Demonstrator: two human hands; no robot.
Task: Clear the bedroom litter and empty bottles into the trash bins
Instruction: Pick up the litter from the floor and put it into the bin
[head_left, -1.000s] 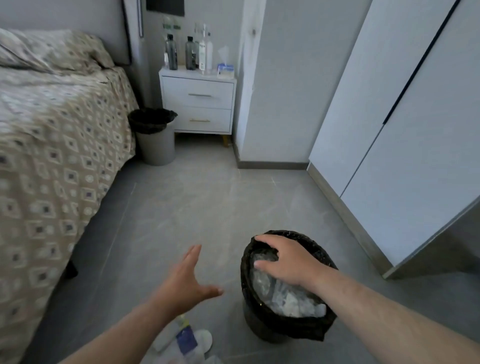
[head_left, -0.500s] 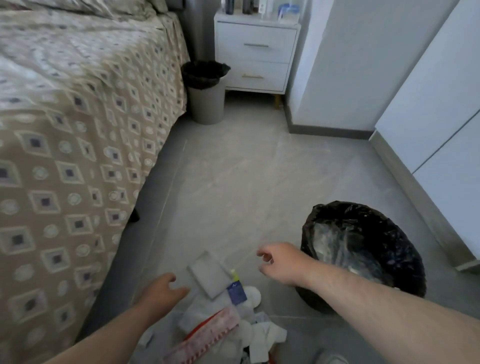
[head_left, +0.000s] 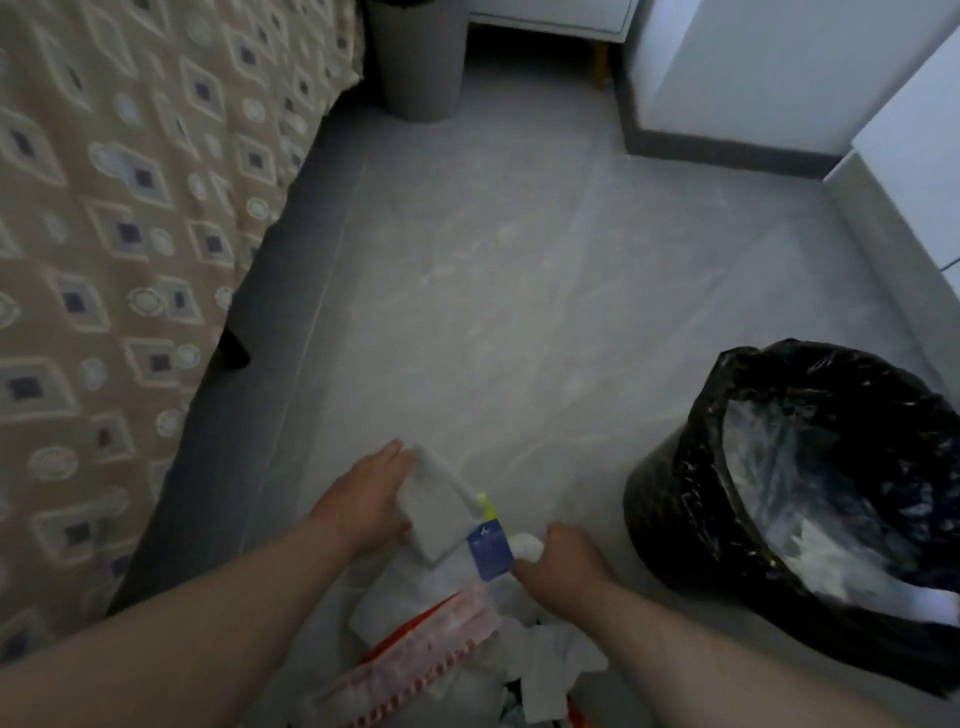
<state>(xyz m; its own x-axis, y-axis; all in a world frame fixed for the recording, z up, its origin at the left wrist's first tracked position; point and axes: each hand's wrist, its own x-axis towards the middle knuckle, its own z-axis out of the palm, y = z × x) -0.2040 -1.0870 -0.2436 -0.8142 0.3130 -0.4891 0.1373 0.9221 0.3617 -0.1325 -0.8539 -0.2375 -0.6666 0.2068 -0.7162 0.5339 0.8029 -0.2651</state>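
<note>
A pile of litter lies on the floor at the bottom: a red-and-white wrapper (head_left: 426, 649), crumpled white tissues (head_left: 553, 660) and a small bottle with a blue label (head_left: 489, 552) and a yellow tip. My left hand (head_left: 363, 501) grips the left edge of a flat grey-white packet (head_left: 436, 506) at the top of the pile. My right hand (head_left: 563, 564) curls its fingers around a white wad (head_left: 525, 546) beside the blue label. A bin lined with a black bag (head_left: 660, 519) stands to the right, with clear plastic and white waste inside.
The bed with a patterned cover (head_left: 130, 234) and its dark base run along the left. A second grey bin (head_left: 415, 67) stands at the top by the white nightstand (head_left: 550, 15). White wardrobe doors (head_left: 909, 156) line the right side.
My view has tilted down to the floor. My right hand left the black bin's rim and came down to the pile. My left hand reached forward and took hold of the grey packet.
</note>
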